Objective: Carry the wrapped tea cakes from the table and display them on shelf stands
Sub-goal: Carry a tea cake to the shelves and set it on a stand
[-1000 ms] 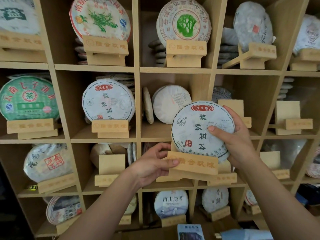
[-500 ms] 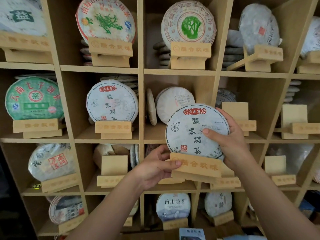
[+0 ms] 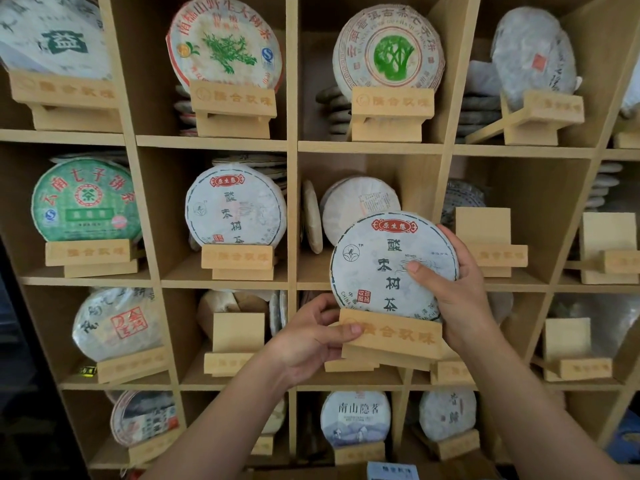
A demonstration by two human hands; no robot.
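Observation:
A round tea cake [image 3: 377, 261] in white paper with a red label and black characters sits upright in a wooden stand [image 3: 391, 337]. My left hand [image 3: 311, 337] grips the stand's left end, thumb on its front board. My right hand [image 3: 453, 285] holds the cake's right edge, thumb pressed on its face. Stand and cake are held in the air in front of the wooden shelf [image 3: 292, 216], over the middle cubby, whose floor has two unstood cakes [image 3: 356, 202] leaning at the back.
Neighbouring cubbies hold cakes on stands, such as a matching white cake [image 3: 235, 206] to the left and a green one [image 3: 83, 202]. Empty stands [image 3: 485, 240] [image 3: 235, 341] [image 3: 571, 348] stand right and below. Stacks of cakes lie behind several stands.
Both hands have carried the stand with the cake slightly left and upward towards the middle cubby. The grip on both is unchanged.

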